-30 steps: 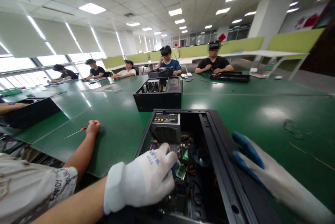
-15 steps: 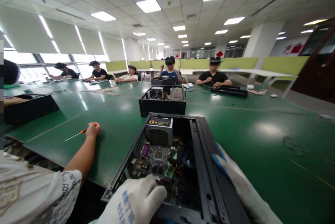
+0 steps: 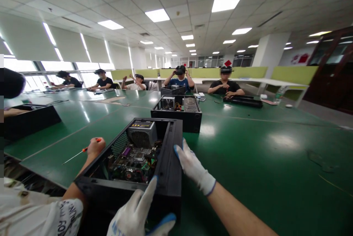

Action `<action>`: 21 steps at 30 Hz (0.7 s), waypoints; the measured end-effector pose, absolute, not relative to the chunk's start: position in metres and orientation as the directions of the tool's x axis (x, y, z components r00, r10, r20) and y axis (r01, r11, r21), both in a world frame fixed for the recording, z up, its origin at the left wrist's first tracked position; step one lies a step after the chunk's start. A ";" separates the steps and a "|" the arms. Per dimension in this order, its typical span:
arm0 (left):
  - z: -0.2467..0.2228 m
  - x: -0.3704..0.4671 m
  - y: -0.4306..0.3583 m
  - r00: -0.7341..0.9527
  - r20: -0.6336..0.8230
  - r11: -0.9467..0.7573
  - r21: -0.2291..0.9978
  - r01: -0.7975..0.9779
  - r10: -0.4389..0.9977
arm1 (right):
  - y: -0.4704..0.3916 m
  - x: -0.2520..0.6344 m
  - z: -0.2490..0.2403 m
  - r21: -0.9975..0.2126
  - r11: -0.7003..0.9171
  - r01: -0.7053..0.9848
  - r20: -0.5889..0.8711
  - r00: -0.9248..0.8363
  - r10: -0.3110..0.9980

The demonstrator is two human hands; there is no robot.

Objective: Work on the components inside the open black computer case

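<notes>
And here's the open computer case (image 3: 165, 188), sitting on the green table (image 3: 248, 162) right in front of the person, its open side facing up, a gloved hand at two of its sides. The left hand (image 3: 132, 214) is at the case's near end, forefinger stretched out over the near rim, thumb spread well apart from it; whether the other fingers press on the wall, I can't tell. Over to the right hand (image 3: 193, 166): it's up against the case's right side, fingers stretched out and slightly apart, tips on the black panel, not wrapped round anything.

Inside the case, a grey power supply (image 3: 142, 133) fills the far end, and nearer lies the circuit board (image 3: 135, 158) with a purple socket (image 3: 127, 151) on it. Left of the case, a co-worker's bare hand (image 3: 95, 147) is closed round the orange handle of a screwdriver (image 3: 75, 156), its shaft pointing away from the case. Just beyond the case stands a second case (image 3: 178, 120), also open on top. Far off to the case's right, a thin yellow wire (image 3: 335, 186) lies on the table, and well beyond, a clear bottle (image 3: 280, 95) stands upright.
</notes>
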State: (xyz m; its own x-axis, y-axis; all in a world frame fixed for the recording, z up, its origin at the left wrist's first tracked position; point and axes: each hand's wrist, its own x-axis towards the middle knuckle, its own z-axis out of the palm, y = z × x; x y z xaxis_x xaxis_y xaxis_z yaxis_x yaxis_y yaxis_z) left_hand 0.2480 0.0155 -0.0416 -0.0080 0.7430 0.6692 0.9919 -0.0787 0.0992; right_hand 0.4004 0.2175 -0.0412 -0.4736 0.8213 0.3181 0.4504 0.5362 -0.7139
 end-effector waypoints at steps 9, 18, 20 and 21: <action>-0.056 0.215 0.054 -0.227 0.701 0.209 0.113 0.971 0.676 | 0.234 0.294 -0.019 -0.837 0.329 0.437 0.076 -0.504 0.861; -0.054 0.180 0.067 -0.479 0.633 0.335 0.343 0.878 0.608 | 0.258 0.276 -0.014 -0.847 0.384 0.368 0.058 -0.653 0.755; -0.053 0.172 0.066 -0.493 0.612 0.317 0.380 0.869 0.619 | 0.262 0.290 -0.016 -0.835 0.395 0.383 0.033 -0.681 0.731; -0.054 0.167 0.066 -0.482 0.610 0.299 0.383 0.874 0.629 | 0.265 0.298 -0.017 -0.824 0.403 0.399 0.020 -0.690 0.724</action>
